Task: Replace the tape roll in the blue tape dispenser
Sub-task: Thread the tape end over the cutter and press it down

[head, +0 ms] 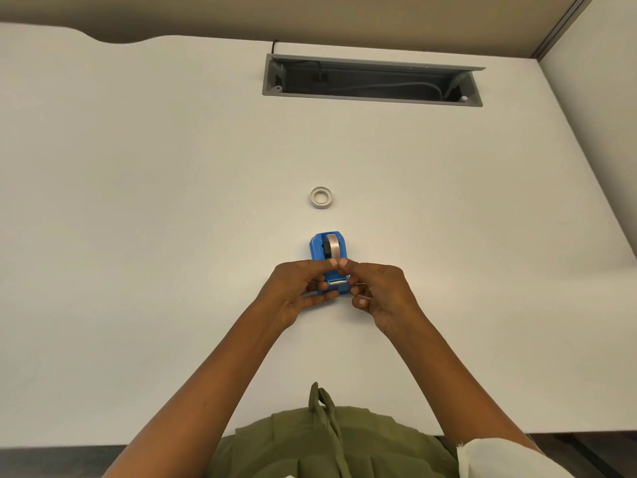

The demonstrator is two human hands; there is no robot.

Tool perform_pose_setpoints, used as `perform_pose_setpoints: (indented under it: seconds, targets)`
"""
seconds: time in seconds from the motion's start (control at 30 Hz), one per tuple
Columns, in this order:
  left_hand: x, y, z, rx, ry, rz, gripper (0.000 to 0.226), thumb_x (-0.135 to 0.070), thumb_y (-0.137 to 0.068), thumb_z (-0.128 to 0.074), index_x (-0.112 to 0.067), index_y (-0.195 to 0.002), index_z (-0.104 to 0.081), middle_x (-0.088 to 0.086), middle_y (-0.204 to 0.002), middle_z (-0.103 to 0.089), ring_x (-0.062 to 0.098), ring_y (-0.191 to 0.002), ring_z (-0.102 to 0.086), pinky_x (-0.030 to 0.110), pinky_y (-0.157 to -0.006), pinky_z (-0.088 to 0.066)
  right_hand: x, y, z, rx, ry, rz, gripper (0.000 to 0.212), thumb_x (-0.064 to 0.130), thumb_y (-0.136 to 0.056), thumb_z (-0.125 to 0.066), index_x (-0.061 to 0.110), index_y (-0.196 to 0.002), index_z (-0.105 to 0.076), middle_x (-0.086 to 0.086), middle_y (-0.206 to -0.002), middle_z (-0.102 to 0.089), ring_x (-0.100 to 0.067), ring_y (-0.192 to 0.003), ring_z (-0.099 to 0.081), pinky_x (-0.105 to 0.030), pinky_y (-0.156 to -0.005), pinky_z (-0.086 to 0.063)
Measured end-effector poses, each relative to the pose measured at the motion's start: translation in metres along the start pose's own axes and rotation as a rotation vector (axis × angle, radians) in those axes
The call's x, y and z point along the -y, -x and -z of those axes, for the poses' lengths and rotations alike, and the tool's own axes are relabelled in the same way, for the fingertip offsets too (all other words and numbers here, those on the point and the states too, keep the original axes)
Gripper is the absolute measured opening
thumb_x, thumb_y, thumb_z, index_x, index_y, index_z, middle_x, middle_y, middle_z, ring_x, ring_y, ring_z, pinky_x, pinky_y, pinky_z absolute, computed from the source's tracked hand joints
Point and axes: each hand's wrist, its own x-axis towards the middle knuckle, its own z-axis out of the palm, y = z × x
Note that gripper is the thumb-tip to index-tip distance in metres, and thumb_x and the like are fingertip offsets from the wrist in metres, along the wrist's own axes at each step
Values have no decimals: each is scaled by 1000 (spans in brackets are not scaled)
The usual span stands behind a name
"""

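On the white desk (138, 201), the blue tape dispenser (327, 251) is gripped at its near end by the left hand (300, 288); the right hand (375, 291) is pinched fingertip-to-fingertip above it; a loose tape ring (321, 198) lies beyond.

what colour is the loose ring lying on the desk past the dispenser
The loose ring is white to pale grey, with an open centre; the head view shows it clearly.

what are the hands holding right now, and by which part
Both hands hold the blue plastic tape dispenser on the white desk by its near cutter end: left hand on its left side, right hand on its right, fingertips meeting above.
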Motion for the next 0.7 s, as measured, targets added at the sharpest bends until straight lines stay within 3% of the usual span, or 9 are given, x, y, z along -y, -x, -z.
perform_pose_setpoints:
  seconds: [0.23,0.37,0.53,0.7]
  targets:
    - [0,-1,0,12,-15,-6,22,-15,-72,-77,-2,-87,-67,8,-65,-53,16,-61,-56,38,-66,-60,1,-1,1,10,-6,-55,22,29,-72,-79,12,-58,-75,-1,-57,-58,-8,-39,-47,-18,-38,-39]
    - [1,-1,1,16,-15,-13,24,-14,-72,-77,-1,-90,-68,9,-68,-54,16,-62,-55,36,-64,-60,0,-2,1,10,-45,-77,20,19,-67,-82,10,-52,-72,3,-45,-55,-7,-37,-43,-17,-36,-36]
    - [1,-1,2,23,-16,-22,18,-14,-73,-76,-3,-85,-69,9,-70,-56,18,-65,-56,37,-65,-60,-3,-3,1,18,-79,-77,14,11,-71,-79,7,-61,-70,1,-44,-55,-6,-35,-45,-17,-36,-40]
    - [8,6,7,42,-163,-152,29,-30,-71,-77,-10,-91,-71,15,-93,-68,17,-73,-65,29,-63,-58,-1,-1,-1,-3,-37,-81,21,20,-66,-84,13,-51,-70,2,-49,-54,-7,-38,-45,-18,-40,-44]
